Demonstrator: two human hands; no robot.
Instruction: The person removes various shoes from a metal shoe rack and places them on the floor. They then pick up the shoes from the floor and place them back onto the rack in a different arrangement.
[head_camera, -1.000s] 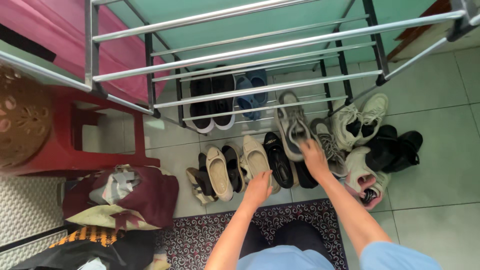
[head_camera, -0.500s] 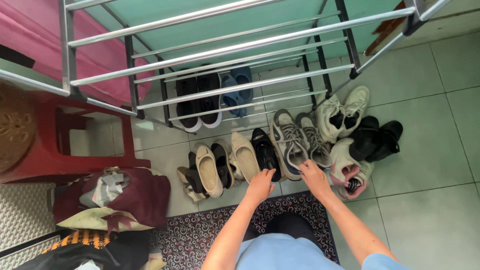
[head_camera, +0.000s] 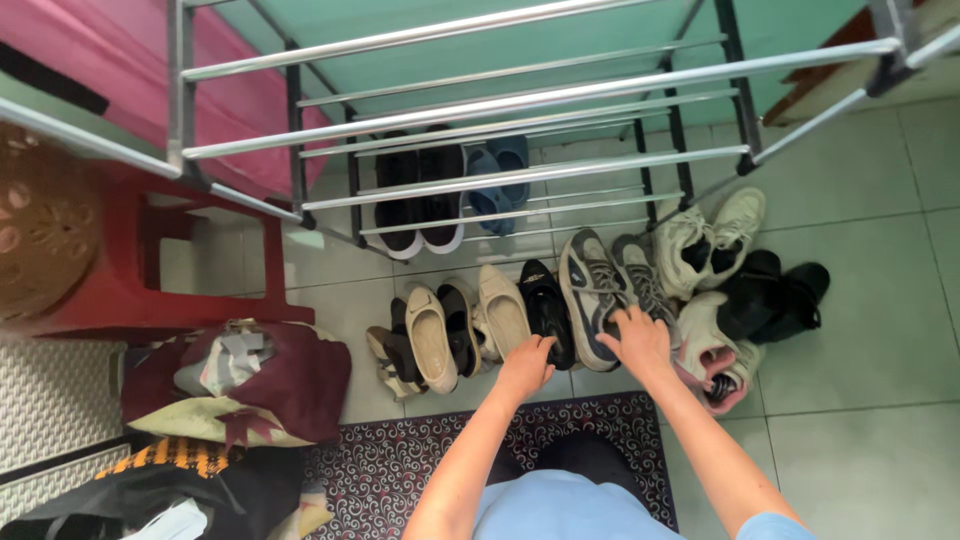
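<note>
A row of shoes lies on the tiled floor in front of a metal shoe rack (head_camera: 520, 175). My left hand (head_camera: 527, 362) reaches to the heel of a black shoe (head_camera: 547, 308), its fingers curled onto it, right beside a beige flat (head_camera: 503, 312). My right hand (head_camera: 637, 338) lies with fingers apart on the heels of a pair of grey sneakers (head_camera: 592, 290), which stand flat on the floor, toes toward the rack.
Black-and-white shoes (head_camera: 420, 205) and blue sandals (head_camera: 497, 185) sit on the rack's lowest bars. Cream sneakers (head_camera: 705, 235), black boots (head_camera: 775, 295) and a pink-lined shoe (head_camera: 712, 360) lie at the right. A red stool (head_camera: 150, 290), a pile of bags (head_camera: 240, 385) and a patterned mat (head_camera: 400, 470) are at the left and front.
My right hand had one grey sneaker lifted; it has set it down beside its partner and now rests on the heels. My left hand has shifted from the beige flat to the black shoe.
</note>
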